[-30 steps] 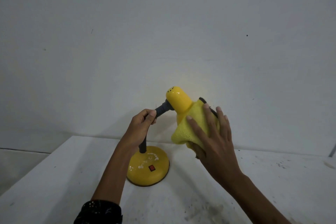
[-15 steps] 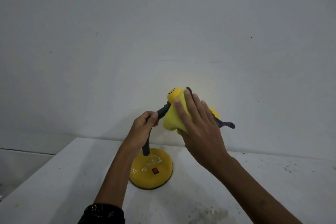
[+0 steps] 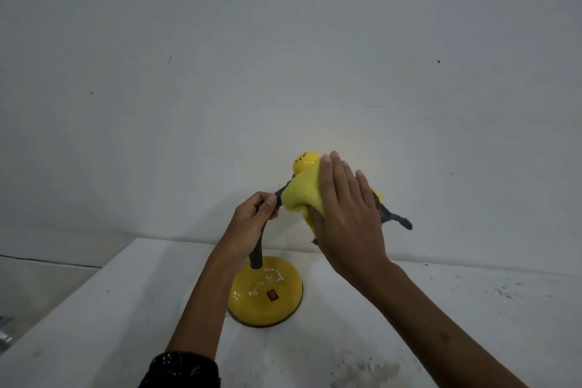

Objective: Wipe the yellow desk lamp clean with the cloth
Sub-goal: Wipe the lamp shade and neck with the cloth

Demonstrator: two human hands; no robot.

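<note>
The right hand (image 3: 346, 214) has slid the cloth (image 3: 302, 195) up from the shade's lower flank onto its top, palm flat, pressing rather than clasping; the left hand (image 3: 252, 220) keeps its grip closed round the neck. The lamp (image 3: 264, 296) stands on the worktop (image 3: 441, 324); base likely unwiped

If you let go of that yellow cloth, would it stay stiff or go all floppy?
Probably floppy: the yellow cloth drapes and folds over the lamp head under the right hand, and a grey corner dangles. It looks light and soft, so it would likely slide off.
</note>
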